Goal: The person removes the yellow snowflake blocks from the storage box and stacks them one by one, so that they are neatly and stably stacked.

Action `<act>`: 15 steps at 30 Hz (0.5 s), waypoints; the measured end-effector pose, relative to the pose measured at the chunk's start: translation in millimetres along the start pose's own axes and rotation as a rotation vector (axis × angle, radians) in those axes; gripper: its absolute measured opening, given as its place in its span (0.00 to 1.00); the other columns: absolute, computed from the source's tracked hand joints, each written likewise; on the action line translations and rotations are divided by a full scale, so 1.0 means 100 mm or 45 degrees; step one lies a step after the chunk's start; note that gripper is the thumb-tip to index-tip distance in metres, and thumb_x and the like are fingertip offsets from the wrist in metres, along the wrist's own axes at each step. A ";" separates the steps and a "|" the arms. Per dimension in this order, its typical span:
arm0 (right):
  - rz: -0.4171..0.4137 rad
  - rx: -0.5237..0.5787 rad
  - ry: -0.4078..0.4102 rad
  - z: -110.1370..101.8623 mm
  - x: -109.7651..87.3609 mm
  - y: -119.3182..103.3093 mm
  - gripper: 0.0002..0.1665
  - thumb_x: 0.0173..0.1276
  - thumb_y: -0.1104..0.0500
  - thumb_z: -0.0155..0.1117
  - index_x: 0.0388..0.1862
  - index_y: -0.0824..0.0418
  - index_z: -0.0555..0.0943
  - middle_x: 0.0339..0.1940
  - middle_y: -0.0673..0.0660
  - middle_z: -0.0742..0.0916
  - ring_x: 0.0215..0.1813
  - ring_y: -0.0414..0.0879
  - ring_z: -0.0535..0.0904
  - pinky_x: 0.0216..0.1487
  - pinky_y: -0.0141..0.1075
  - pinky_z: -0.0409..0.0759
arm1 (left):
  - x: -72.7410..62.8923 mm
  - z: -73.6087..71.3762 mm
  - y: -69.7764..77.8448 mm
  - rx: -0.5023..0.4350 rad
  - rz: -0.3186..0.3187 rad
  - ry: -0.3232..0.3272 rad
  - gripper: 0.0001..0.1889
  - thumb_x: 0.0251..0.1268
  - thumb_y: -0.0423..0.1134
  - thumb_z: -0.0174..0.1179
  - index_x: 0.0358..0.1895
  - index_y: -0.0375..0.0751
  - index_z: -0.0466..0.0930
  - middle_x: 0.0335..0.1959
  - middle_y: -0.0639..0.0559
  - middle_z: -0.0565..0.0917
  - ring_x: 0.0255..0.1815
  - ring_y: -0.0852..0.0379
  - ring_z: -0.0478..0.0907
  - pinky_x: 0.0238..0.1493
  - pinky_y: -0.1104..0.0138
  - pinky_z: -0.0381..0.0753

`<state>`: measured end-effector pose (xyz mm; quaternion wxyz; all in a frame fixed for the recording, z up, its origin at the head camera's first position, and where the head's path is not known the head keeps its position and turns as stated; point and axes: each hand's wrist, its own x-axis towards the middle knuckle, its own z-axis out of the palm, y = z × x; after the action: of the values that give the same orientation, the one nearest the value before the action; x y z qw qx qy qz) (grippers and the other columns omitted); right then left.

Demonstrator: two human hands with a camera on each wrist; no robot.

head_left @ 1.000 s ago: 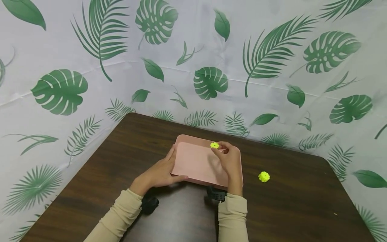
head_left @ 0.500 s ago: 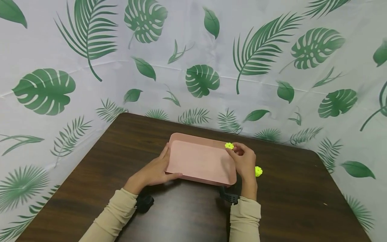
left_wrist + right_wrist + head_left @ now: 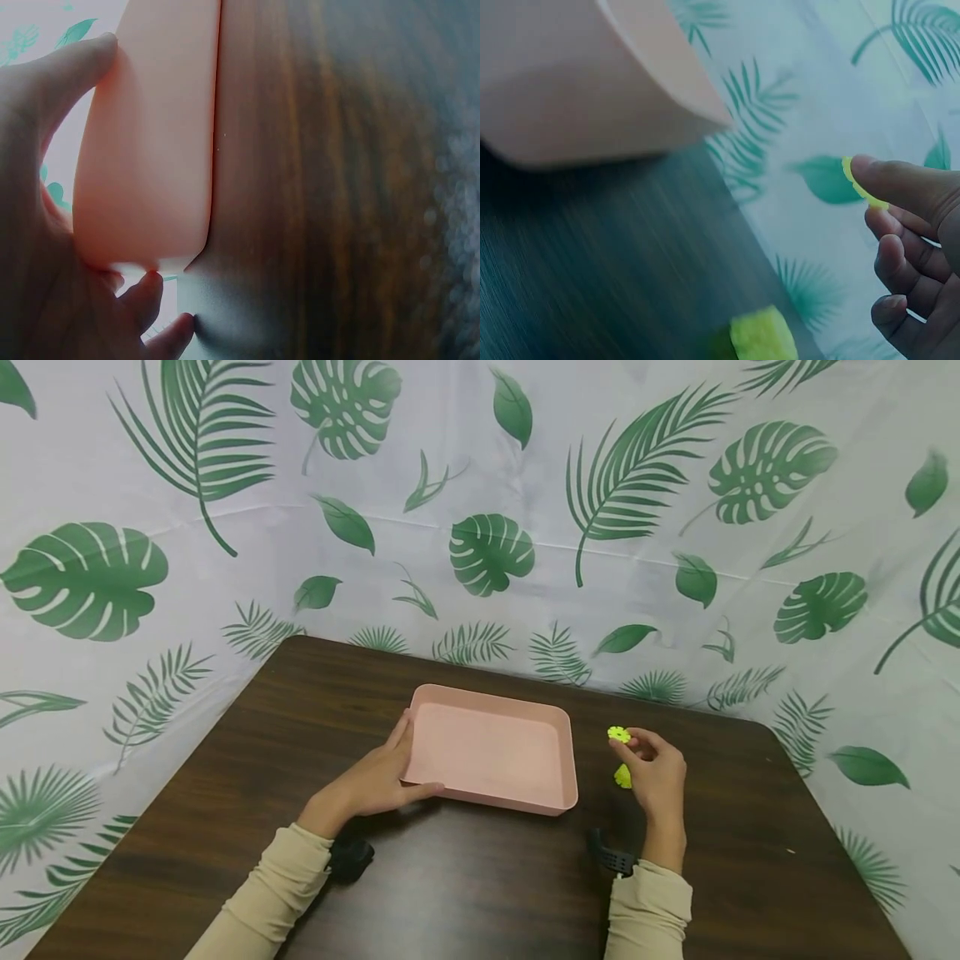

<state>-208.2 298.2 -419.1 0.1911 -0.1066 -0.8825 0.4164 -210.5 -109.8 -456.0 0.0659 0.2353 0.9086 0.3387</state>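
A pink rectangular tray lies on the table. My left hand grips its near left corner, with the thumb along the front wall and the fingers against the left side. In the left wrist view the fingertips touch the tray's end wall. My right hand is to the right of the tray, apart from it. It pinches a thin neon-yellow flower-shaped disc between thumb and finger, above the table. A thicker yellow flower-shaped piece, perhaps a stack, stands on the table, partly behind the right hand.
The dark wood table has rounded far corners. A white cloth with green leaf prints hangs behind it and at its left. A tiny pale speck lies at the table's right.
My right hand has moved right with the yellow disc, from over the tray to beyond its right side, near the thicker yellow piece. The left hand stays on the tray; the view has shifted slightly.
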 end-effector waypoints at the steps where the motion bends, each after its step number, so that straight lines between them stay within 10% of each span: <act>1: 0.007 -0.013 0.001 -0.04 0.00 0.03 0.24 0.71 0.52 0.73 0.58 0.67 0.84 0.46 0.62 0.86 0.43 0.47 0.76 0.37 0.24 0.71 | 0.00 0.00 0.00 0.002 0.000 -0.001 0.65 0.65 0.69 0.63 0.82 0.28 0.32 0.85 0.36 0.32 0.78 0.33 0.60 0.73 0.45 0.65; 15: 0.112 -0.097 -0.043 -0.29 0.00 0.48 0.27 0.72 0.49 0.72 0.59 0.67 0.83 0.47 0.63 0.85 0.46 0.49 0.75 0.39 0.27 0.72 | 0.02 0.01 -0.02 0.017 0.006 0.003 0.64 0.65 0.70 0.62 0.82 0.28 0.33 0.85 0.36 0.32 0.77 0.33 0.62 0.72 0.45 0.66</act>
<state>-194.6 348.4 -439.8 0.1535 -0.1455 -0.8952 0.3923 -212.8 -109.9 -457.8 0.0623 0.2373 0.9104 0.3330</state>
